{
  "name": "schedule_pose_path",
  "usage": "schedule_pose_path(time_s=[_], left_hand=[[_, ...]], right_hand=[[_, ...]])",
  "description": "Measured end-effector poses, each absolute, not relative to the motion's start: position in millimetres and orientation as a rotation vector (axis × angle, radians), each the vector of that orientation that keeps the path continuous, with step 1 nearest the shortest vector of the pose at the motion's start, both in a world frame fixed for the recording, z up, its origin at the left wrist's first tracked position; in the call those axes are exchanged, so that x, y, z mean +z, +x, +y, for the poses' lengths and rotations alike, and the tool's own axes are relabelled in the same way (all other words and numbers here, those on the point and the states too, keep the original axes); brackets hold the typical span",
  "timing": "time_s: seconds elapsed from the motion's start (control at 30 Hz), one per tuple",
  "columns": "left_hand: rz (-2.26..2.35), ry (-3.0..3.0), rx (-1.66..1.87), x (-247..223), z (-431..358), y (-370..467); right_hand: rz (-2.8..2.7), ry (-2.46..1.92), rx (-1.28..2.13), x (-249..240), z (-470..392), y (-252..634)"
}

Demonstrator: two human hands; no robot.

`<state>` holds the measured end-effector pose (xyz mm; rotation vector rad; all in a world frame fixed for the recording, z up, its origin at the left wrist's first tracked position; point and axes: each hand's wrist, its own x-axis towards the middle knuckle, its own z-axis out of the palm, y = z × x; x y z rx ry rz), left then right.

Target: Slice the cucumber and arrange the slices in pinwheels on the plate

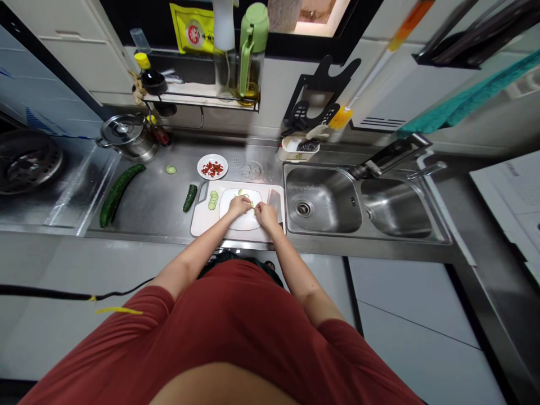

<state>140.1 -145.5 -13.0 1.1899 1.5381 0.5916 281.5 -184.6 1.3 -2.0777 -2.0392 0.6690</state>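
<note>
My left hand (pixel 239 206) and my right hand (pixel 265 215) come close together over a white plate (pixel 241 223). Their fingers are pinched around a thin cucumber slice (pixel 252 205), small and partly hidden between the fingertips. Several pale green slices lie on the plate's far side, by my left fingers. The plate rests on a white cutting board (pixel 198 223). A short row of overlapping cucumber slices (pixel 213 200) lies on the board's left part. At its right end, beside my right hand, is a knife with a broad blade (pixel 274 198), partly covered by that hand.
Left of the board lie a cucumber piece (pixel 190 198), a cucumber end (pixel 170 169) and a long cucumber (pixel 120 194). A small plate of red pieces (pixel 212 167) stands behind. A lidded pot (pixel 129 136) is back left; the double sink (pixel 323 197) is right.
</note>
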Motion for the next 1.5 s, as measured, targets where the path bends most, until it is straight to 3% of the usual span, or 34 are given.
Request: schedule_pose_path(time_s=[0.3,1.27,1.5], left_hand=[[1.674,1.807,0.411,6,-157,142],[1.693,1.916,0.375,2,-167,138],[1.632,2.215,0.372,-1,-183,131]], right_hand=[[-2.038,-2.045,0.579,-6,-196,279],[-2.075,-2.063,0.421,-14,-217,276],[-2.008,-2.027,0.406,-17,-219,279]])
